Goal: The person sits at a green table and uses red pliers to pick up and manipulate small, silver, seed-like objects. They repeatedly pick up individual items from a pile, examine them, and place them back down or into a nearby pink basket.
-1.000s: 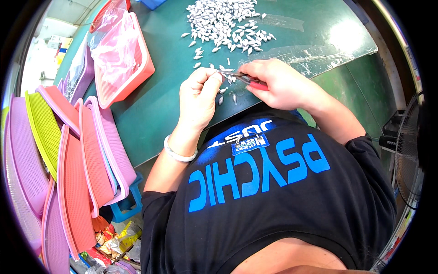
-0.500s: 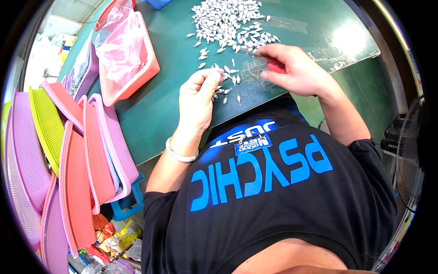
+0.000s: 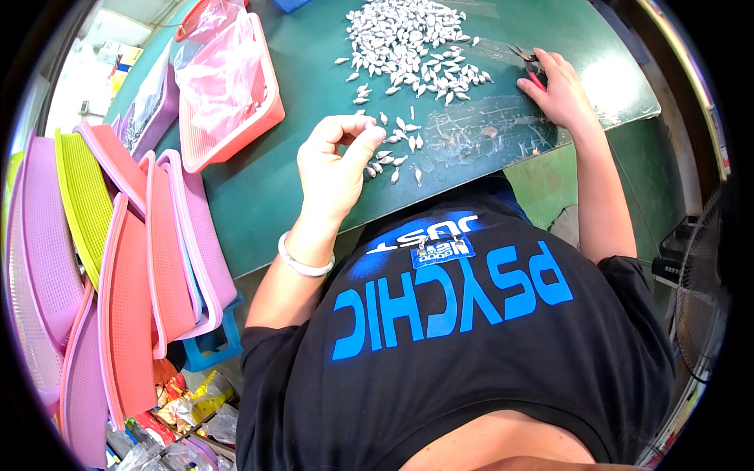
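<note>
My left hand (image 3: 334, 163) is raised over the near part of the table, thumb and forefinger pinched together. What sits between those fingertips is too small to make out. Beside it lies a small loose group of grey teardrop-shaped metal weights (image 3: 411, 144) with little wire loops. Farther right, my right hand (image 3: 564, 96) is closed around red-handled pliers (image 3: 537, 78), whose thin jaws are spread and point toward the far left. A large pile of the same weights (image 3: 404, 35) covers the far middle of the table, between and beyond my hands.
The green table (image 3: 275, 177) has clear tape strips on its surface. A coral basket (image 3: 271, 118) with a pink plastic bag and a purple basket (image 3: 157, 118) stand at the left. Nested plastic baskets (image 3: 129, 314) rise beside the table. A fan (image 3: 699, 290) is at the right.
My right hand has moved right and away from the weights with the pliers, whose jaws now show spread. My left hand stays near the small group, still pinched.
</note>
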A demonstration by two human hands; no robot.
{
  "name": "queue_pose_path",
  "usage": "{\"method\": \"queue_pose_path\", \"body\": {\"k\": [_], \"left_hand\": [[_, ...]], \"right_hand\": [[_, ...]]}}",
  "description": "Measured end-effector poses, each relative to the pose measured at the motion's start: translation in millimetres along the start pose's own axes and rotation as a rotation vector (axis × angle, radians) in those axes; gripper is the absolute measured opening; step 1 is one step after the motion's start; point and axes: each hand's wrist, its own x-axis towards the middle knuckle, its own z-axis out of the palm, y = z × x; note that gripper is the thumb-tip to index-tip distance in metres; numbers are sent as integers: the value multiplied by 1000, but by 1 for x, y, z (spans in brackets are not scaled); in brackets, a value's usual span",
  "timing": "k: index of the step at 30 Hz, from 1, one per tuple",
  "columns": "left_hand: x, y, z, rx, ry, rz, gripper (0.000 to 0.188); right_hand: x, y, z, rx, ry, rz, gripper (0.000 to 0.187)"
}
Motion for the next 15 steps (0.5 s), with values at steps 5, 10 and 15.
{"method": "queue_pose_path", "body": {"k": [5, 10, 15], "left_hand": [[3, 7, -1, 447, 98, 330, 15], [3, 7, -3, 565, 105, 400, 16], [-1, 8, -9, 667, 60, 299, 13]], "right_hand": [[12, 22, 24, -23, 76, -14, 66], [17, 27, 31, 68, 81, -52, 60], [13, 23, 31, 72, 239, -139, 51]]}}
